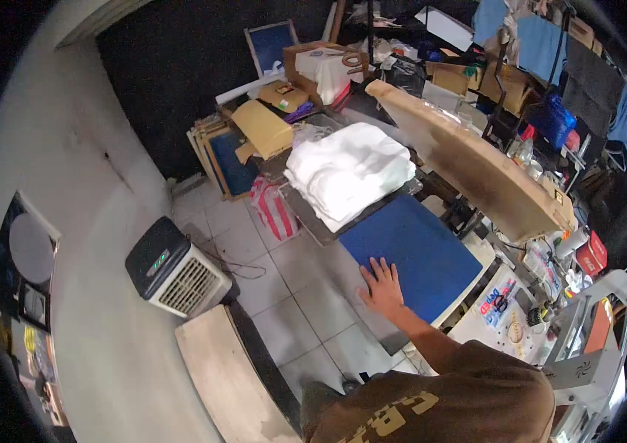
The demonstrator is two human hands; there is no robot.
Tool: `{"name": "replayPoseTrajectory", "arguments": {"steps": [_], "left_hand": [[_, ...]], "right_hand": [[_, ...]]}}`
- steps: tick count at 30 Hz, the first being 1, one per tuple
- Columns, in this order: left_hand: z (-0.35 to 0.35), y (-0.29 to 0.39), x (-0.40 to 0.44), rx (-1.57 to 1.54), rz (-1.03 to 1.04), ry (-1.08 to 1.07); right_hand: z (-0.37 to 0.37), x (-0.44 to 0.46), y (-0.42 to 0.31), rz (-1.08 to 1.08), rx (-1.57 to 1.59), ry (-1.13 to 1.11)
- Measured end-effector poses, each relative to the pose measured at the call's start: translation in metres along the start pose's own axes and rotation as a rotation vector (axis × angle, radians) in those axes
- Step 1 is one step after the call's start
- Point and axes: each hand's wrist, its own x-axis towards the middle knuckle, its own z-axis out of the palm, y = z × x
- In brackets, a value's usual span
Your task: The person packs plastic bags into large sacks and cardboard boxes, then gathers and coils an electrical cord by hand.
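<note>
My right hand (pixel 383 289) lies palm down on the near edge of a flat blue board (pixel 417 255), its fingers spread and holding nothing. Just beyond the blue board is a stack of folded white cloth (pixel 350 170). The cloth rests on a dark flat board (pixel 313 229) with a pale rim. A long tan padded panel (pixel 468 162) stands tilted along the far right side of both boards. My left hand is out of view.
An air cooler (pixel 180 269) stands on the tiled floor at left, near a pale curved piece (pixel 236 376). A red-striped bag (pixel 275 210) sits under the boards. Cardboard boxes (pixel 262 129) and framed screens (pixel 228 155) are behind. Clutter and a metal machine (pixel 587 369) line the right.
</note>
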Motion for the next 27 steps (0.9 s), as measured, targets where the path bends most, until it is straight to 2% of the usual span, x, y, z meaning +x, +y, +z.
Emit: {"name": "replayPoseTrajectory", "arguments": {"steps": [3,5,9,11,13,15,16,18,19,20,21,22,23,24,25,27], "left_hand": [[0.036,0.021,0.028,-0.024,-0.122,-0.231],[0.062,0.04,0.061,-0.016,-0.191,-0.398],[0.108,0.077,0.157,-0.024,-0.122,-0.617],[0.127,0.087,0.216,-0.024,-0.048,-0.703],[0.147,0.093,0.286,-0.021,0.058,-0.779],[0.178,0.101,0.367,-0.022,0.277,-0.842],[0.196,0.104,0.412,-0.002,0.506,-0.845],[0.242,0.121,0.515,0.363,1.163,-0.655],[0.258,0.138,0.543,0.128,0.977,-0.445],[0.286,0.158,0.573,0.298,0.873,-0.638],[0.316,0.188,0.61,0.473,0.757,-0.828],[0.242,0.335,0.625,0.648,1.242,-0.873],[0.246,0.376,0.643,-0.025,0.731,-0.871],[0.224,0.463,0.649,0.081,0.708,-0.964],[0.223,0.525,0.649,0.038,0.7,-0.99],[0.222,0.633,0.647,-0.296,0.965,-0.941]], "right_hand": [[0.005,-0.001,0.0,0.02,-0.106,-0.104],[-0.004,0.003,-0.003,0.065,0.017,-0.138],[-0.012,0.016,-0.005,0.082,0.018,-0.097],[-0.02,0.032,-0.013,0.279,0.046,-0.259],[-0.018,0.054,-0.016,0.4,0.097,-0.318],[-0.013,0.087,-0.015,0.556,0.169,-0.376],[-0.007,0.103,-0.018,0.562,0.164,-0.377],[-0.005,0.158,-0.034,0.416,0.213,0.036],[0.0,0.185,-0.039,0.388,0.161,0.067],[0.004,0.213,-0.042,0.356,0.109,0.092],[0.009,0.24,-0.046,0.355,0.049,0.078],[0.015,0.266,-0.05,0.357,-0.006,0.073],[0.024,0.287,-0.051,0.364,-0.045,0.058],[0.032,0.304,-0.051,0.372,-0.038,0.058],[0.038,0.317,-0.049,0.38,-0.097,0.011],[0.051,0.337,-0.043,0.433,-0.169,-0.116]]}}
